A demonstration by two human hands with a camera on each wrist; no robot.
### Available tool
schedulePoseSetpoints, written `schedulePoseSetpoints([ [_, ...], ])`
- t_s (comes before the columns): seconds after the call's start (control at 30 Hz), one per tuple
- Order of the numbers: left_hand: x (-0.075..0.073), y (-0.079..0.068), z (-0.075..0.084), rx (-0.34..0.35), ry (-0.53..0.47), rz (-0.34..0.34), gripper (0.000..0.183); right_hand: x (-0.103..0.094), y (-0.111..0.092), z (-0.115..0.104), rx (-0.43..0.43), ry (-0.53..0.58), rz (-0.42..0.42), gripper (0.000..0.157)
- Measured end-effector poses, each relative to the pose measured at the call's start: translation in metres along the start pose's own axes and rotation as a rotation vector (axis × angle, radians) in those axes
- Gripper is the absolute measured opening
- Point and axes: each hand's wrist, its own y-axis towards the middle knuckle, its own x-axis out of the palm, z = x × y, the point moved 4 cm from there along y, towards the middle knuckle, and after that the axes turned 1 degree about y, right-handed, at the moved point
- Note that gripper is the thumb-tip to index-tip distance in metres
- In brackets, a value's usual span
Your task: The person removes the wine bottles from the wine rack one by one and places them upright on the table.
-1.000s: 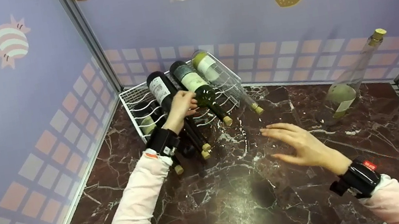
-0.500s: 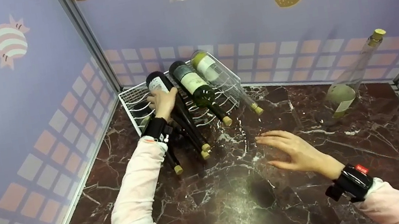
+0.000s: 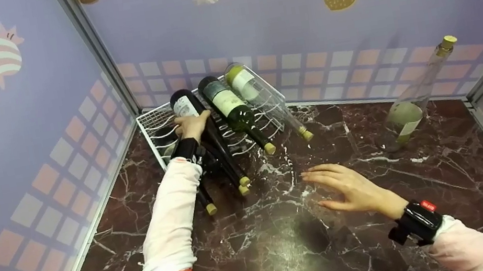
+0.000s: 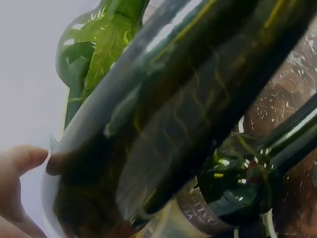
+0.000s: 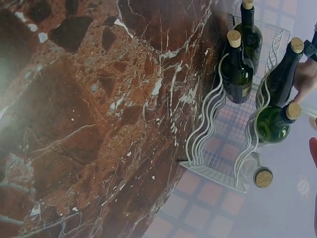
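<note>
In the head view, a dark wine bottle (image 3: 218, 141) with a white label lies on top of the white wire rack (image 3: 151, 142), its cork pointing toward me. My left hand (image 3: 193, 126) grips its body just below the label, thumb on the right side and fingers on the left. The bottle's dark glass fills much of the left wrist view, with the thumb (image 4: 29, 157) at its edge. My right hand (image 3: 352, 189) hovers over the marbled table, fingers extended and holding nothing. A green bottle (image 3: 229, 106) and a clear bottle (image 3: 253, 90) lie beside the gripped one.
Dark bottles lie lower in the rack, one corked neck (image 3: 207, 201) jutting out at the front left. A clear corked bottle (image 3: 408, 114) stands upright at the right. Patterned panels enclose the back and both sides of the marbled table (image 3: 280, 255).
My left hand has moved left from over the bottles onto the dark wine bottle and now grips it. My right hand has drifted slightly left and toward me. The head view has shifted a little.
</note>
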Motion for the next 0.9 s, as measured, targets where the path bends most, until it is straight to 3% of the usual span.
schedulePoseSetpoints([
  [0.4, 0.009, 0.011, -0.006, 0.001, -0.014, 0.035, 0.092, 0.003, 0.000, 0.000, -0.002, -0.008, 0.000, 0.054],
  [0.7, 0.007, 0.001, -0.009, 0.060, -0.059, 0.050, 0.082, 0.002, -0.001, 0.001, 0.005, 0.013, -0.018, 0.062],
  [0.9, 0.005, 0.001, -0.010, 0.082, -0.059, 0.031, 0.085, -0.002, 0.000, 0.003, 0.023, 0.002, -0.016, 0.056],
])
